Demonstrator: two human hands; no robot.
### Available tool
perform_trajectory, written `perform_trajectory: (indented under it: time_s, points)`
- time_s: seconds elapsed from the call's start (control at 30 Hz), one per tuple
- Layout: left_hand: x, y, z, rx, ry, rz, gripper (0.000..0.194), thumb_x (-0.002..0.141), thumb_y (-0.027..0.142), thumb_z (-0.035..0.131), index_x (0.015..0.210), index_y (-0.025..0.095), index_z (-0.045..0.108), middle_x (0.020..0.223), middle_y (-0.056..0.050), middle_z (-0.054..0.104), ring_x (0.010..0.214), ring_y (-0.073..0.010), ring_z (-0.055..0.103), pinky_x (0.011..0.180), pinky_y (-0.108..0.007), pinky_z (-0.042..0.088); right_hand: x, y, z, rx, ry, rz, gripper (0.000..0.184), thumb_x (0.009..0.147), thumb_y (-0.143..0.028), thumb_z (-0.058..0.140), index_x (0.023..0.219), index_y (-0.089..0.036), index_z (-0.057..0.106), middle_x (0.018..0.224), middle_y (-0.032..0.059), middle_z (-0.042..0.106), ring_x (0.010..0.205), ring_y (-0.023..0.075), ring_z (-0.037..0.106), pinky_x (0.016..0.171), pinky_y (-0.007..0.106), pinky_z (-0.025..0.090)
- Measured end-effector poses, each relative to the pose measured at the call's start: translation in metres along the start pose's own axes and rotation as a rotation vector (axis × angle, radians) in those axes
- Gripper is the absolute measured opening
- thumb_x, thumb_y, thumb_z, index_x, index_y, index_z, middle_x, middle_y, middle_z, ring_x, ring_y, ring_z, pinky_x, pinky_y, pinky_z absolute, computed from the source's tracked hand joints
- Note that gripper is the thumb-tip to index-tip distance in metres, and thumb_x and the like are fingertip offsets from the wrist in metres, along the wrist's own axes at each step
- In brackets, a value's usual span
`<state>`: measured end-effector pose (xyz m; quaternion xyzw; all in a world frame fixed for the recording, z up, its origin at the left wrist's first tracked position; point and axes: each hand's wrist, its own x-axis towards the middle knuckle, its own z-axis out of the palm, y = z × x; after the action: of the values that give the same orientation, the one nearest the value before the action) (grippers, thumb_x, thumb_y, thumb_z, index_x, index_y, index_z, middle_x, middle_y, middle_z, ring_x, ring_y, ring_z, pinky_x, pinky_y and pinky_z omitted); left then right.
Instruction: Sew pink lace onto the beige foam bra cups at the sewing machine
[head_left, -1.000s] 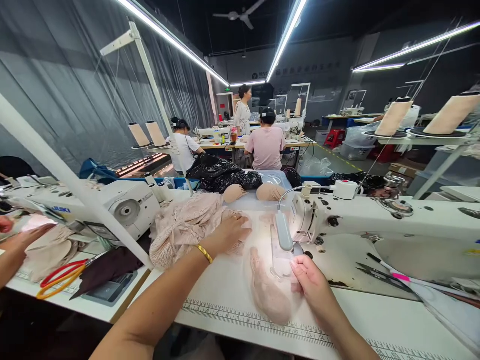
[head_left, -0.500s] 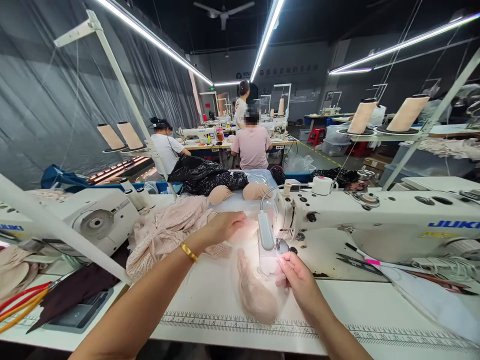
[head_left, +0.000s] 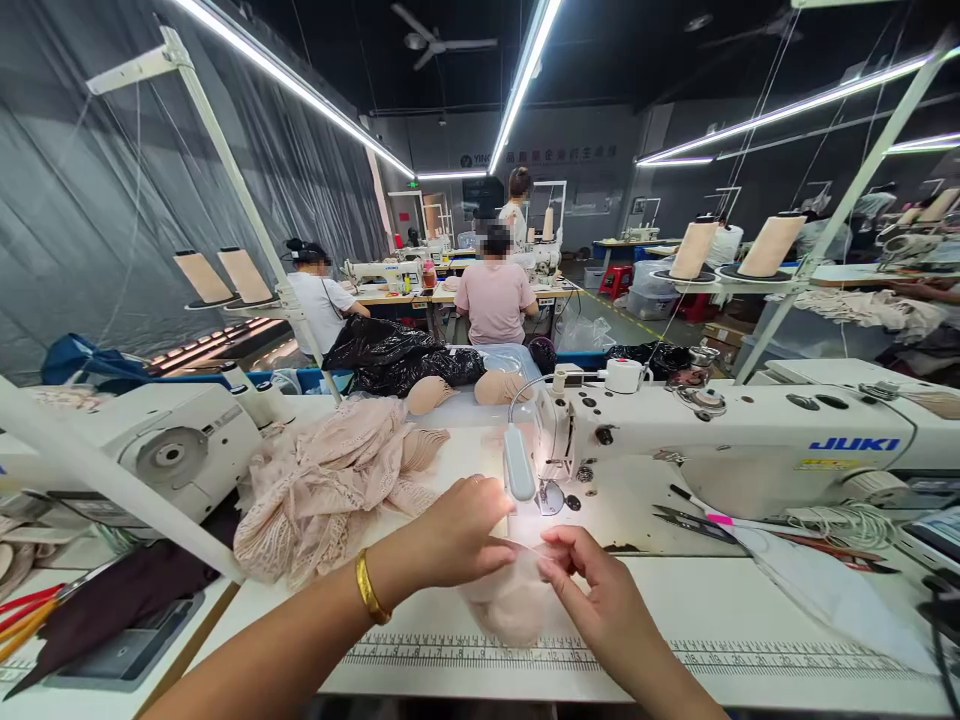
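A pale beige bra piece (head_left: 516,612), with a moulded cup and sheer mesh, lies on the white sewing table in front of the needle area. Its upper edge is stretched between my two hands. My left hand (head_left: 454,535), with a gold bangle at the wrist, has thumb and fingers closed on that edge. My right hand (head_left: 589,580) pinches the same edge between thumb and forefinger. Just beyond my hands stands the white sewing machine (head_left: 675,425), and its small lamp (head_left: 518,465) shines on the work.
Beige lace fabric (head_left: 322,485) is heaped at the left. Black-handled scissors (head_left: 697,525) and white cloth (head_left: 832,585) lie at the right. A printed ruler (head_left: 420,652) runs along the front edge. Two bra cups (head_left: 429,394) sit behind on a plastic bin. Co-workers (head_left: 495,290) sit ahead.
My left hand has come down and right, towards my right hand. The bra piece's edge is now held between both hands, and its cup is more covered. The head view has turned slightly right.
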<state>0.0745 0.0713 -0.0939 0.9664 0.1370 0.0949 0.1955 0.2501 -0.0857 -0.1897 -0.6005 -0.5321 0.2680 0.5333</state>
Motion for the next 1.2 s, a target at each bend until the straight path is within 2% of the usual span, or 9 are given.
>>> perform_trajectory:
  time_s: [0.13,0.2,0.27,0.37,0.5,0.63,0.83,1.0,1.2]
  points:
    - [-0.021,0.017,-0.001,-0.088,-0.038,0.115,0.084,0.082,0.039,0.09,0.156,0.021,0.053,0.148,-0.02,0.062,0.133,-0.0441,0.058,0.108,-0.049,0.043,-0.002,-0.027,-0.007,-0.319,-0.262,-0.421,0.018,0.11,-0.03,0.054,0.119,-0.029,0.07,0.089,0.0025,0.075,0.075,0.0202,0.068,0.068,0.029,0.052]
    - [-0.029,0.023,-0.004,-0.179,-0.108,0.175,0.088,0.084,0.033,0.086,0.162,0.027,0.046,0.154,-0.016,0.061,0.141,-0.0438,0.056,0.12,-0.054,0.034,0.0,-0.041,-0.011,-0.458,-0.393,-0.585,0.02,0.111,-0.025,0.053,0.118,-0.026,0.071,0.086,0.0021,0.075,0.071,0.0185,0.067,0.063,0.027,0.049]
    - [-0.033,0.025,-0.008,-0.22,-0.173,0.147,0.062,0.084,0.025,0.082,0.142,0.029,0.061,0.123,-0.006,0.076,0.117,-0.0355,0.069,0.118,-0.052,0.035,0.004,-0.052,-0.016,-0.543,-0.43,-0.708,0.021,0.112,-0.022,0.051,0.118,-0.023,0.071,0.085,0.0029,0.076,0.07,0.0184,0.067,0.062,0.027,0.048]
    - [-0.032,0.021,-0.013,-0.21,-0.219,0.007,0.018,0.084,0.016,0.075,0.092,0.025,0.061,0.073,0.006,0.061,0.07,-0.0187,0.059,0.082,-0.034,0.046,0.012,-0.061,-0.022,-0.595,-0.301,-0.835,0.024,0.111,-0.016,0.047,0.122,-0.021,0.067,0.088,0.0065,0.08,0.07,0.021,0.068,0.062,0.031,0.049]
    - [-0.027,0.006,-0.009,-0.041,0.053,0.034,0.026,0.082,0.008,0.063,0.077,0.024,0.043,0.064,0.005,0.05,0.057,-0.0161,0.041,0.057,-0.031,0.028,0.024,-0.051,-0.022,-0.614,-0.028,-0.932,0.039,0.103,-0.005,0.053,0.138,-0.023,0.059,0.095,0.0078,0.083,0.069,0.0219,0.066,0.062,0.034,0.05]
    - [-0.02,-0.011,0.018,0.402,0.328,0.316,0.027,0.093,0.0,0.049,0.081,0.024,0.053,0.069,0.0,0.06,0.06,-0.0192,0.046,0.067,-0.035,0.037,0.041,-0.015,-0.017,-0.647,0.004,-0.933,0.042,0.104,-0.004,0.053,0.138,-0.026,0.064,0.099,0.0066,0.083,0.076,0.0212,0.07,0.067,0.033,0.052]
    - [0.007,-0.033,0.059,0.494,0.134,0.448,0.022,0.098,0.013,0.061,0.078,0.02,0.056,0.074,-0.001,0.062,0.066,-0.02,0.05,0.065,-0.038,0.036,0.074,0.046,-0.029,-0.681,-0.247,-0.9,0.034,0.111,-0.011,0.046,0.103,-0.025,0.075,0.09,0.0032,0.079,0.083,0.0183,0.071,0.075,0.03,0.056]
    - [0.034,-0.048,0.081,0.351,0.208,0.37,0.027,0.1,0.007,0.054,0.077,0.02,0.055,0.081,-0.002,0.062,0.073,-0.0181,0.051,0.063,-0.033,0.036,0.078,0.057,-0.045,-0.671,-0.313,-0.841,0.032,0.108,-0.006,0.044,0.111,-0.022,0.071,0.1,0.0047,0.078,0.099,0.0209,0.069,0.078,0.029,0.055]
    - [0.03,-0.051,0.105,0.273,0.243,0.211,0.023,0.101,0.011,0.054,0.081,0.021,0.055,0.078,-0.001,0.058,0.074,-0.0179,0.051,0.067,-0.031,0.04,0.068,0.058,-0.058,-0.712,-0.358,-0.669,0.035,0.1,-0.001,0.046,0.112,-0.022,0.071,0.098,0.0054,0.07,0.088,0.0221,0.058,0.071,0.031,0.048]
